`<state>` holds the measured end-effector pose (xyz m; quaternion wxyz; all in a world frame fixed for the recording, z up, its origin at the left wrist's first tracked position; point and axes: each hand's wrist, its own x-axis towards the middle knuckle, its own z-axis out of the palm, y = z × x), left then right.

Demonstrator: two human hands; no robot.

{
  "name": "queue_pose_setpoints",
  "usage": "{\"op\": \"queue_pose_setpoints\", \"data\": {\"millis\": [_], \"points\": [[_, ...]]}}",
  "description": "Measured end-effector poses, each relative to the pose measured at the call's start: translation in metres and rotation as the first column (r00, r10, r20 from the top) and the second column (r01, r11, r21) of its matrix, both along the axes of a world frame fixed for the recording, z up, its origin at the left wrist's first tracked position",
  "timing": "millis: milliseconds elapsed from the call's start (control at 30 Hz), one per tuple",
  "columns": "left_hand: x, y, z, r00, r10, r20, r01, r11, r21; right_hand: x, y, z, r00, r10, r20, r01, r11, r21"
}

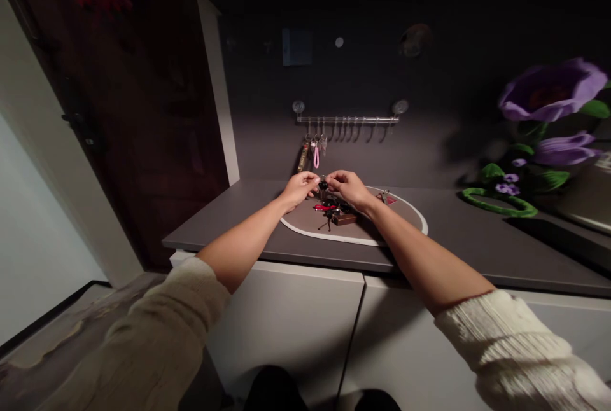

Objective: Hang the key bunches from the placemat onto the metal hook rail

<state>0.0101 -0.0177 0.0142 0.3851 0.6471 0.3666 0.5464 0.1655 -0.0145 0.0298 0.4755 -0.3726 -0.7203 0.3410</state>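
Between my two hands, above the mat, hangs a small black keychain [323, 185] with a thin metal ring at its top. My left hand [300, 188] pinches it from the left, fingers closed. From the right, my right hand [352, 188] pinches at the ring, also closed. Just below lie a red strap [325, 207], a brown block-like piece [345, 219] and dark cords, bunched together on the oval mat [310, 225]. Beyond my right wrist sits a small metal and red item [387, 197], too small to name.
On the wall behind, a clear hook rail [363, 120] carries a pink strap [316, 155] and a brown patterned tag [303, 158] at its left end. Purple artificial flowers [548, 96] stand right on the grey counter [458, 233]. A dark door [143, 112] is left.
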Motion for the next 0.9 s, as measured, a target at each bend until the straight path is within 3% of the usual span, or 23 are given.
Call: {"op": "queue_pose_setpoints", "data": {"millis": [300, 533, 667, 900], "points": [[-0.001, 0.010, -0.009, 0.996, 0.021, -0.088, -0.017, 0.999, 0.046, 0.002, -0.007, 0.007, 0.984, -0.025, -0.178, 0.013, 0.998, -0.066], [0.000, 0.006, -0.011, 0.931, 0.184, -0.316, -0.107, 0.963, 0.247, 0.007, -0.007, 0.014, 0.939, -0.061, -0.338, 0.005, 0.986, -0.164], [0.001, 0.006, -0.012, 0.907, 0.232, -0.350, -0.132, 0.949, 0.286, 0.007, 0.000, 0.028, 0.915, -0.090, -0.393, 0.014, 0.982, -0.191], [0.002, 0.004, -0.011, 0.852, 0.275, -0.446, -0.123, 0.932, 0.340, 0.001, 0.020, 0.068, 0.908, -0.154, -0.389, 0.080, 0.977, -0.198]]}}
